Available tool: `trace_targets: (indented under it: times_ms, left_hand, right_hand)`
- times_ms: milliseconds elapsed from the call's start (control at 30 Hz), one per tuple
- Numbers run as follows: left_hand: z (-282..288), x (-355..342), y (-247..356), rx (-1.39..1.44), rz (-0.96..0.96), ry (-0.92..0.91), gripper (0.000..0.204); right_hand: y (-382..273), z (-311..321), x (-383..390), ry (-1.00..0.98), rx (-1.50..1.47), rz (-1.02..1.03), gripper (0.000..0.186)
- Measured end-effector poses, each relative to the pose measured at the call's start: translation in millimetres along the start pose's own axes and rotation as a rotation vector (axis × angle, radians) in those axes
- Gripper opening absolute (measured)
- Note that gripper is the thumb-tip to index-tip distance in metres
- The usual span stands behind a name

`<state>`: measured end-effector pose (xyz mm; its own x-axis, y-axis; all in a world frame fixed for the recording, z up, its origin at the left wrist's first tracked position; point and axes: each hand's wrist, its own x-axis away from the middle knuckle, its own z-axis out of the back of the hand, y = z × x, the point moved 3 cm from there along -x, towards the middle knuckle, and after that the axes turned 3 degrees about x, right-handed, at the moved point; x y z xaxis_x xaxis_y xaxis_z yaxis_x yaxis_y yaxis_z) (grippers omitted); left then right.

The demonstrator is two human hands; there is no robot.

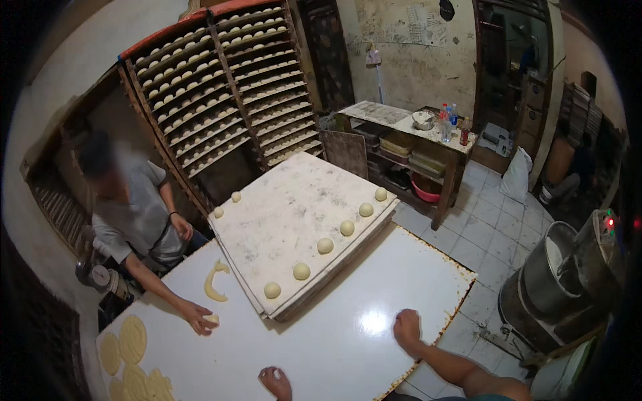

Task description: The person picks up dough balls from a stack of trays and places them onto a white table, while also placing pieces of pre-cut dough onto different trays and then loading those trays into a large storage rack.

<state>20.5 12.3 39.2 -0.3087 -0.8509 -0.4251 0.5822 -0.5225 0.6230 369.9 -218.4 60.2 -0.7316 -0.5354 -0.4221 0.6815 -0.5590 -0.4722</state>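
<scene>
The work, shaping dough into balls and laying them out, looks partway along on the board [294,200], which tops a stack on the white surface [334,357]. Eight balls [325,245] are on it: six in a spaced row along the edge nearer the person, from the near corner to the far right one, and two close together by the left edge. The broad floured middle holds none, so most of this board seems left to fill. Behind, the rack [235,88] carries many rows of similar balls on its shelves, which suggests that much of the batch is done.

Raw dough remains. Flat, pale sheets [134,339] lie at the lower left of the surface, some overlapping, and a curved strip [215,283] lies just beside the board's left edge. Across the surface, a co-worker [137,217] has a small lump [211,320] in the fingers of one hand [198,319], apparently a piece not yet shaped.

The person's right hand [406,329] is on the surface near its right edge, fingers curled in; the left hand [275,382], at the lower edge of the view, is curled too. Whether either covers a piece of dough cannot be told, as the backs of the hands hide what is beneath.
</scene>
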Motion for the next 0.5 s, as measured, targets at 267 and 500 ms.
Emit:
trace_targets:
  times_ms: [267, 500]
  left_hand:
    - [18, 60, -107, 0.274, 0.261, -0.221, 0.022]
    - [18, 80, 20, -0.17, -0.298, -0.232, 0.018]
  right_hand:
    - [25, 24, 29, -0.432, -0.03, 0.153, 0.008]
    - [-20, 7, 79, -0.139, -0.208, 0.152, 0.005]
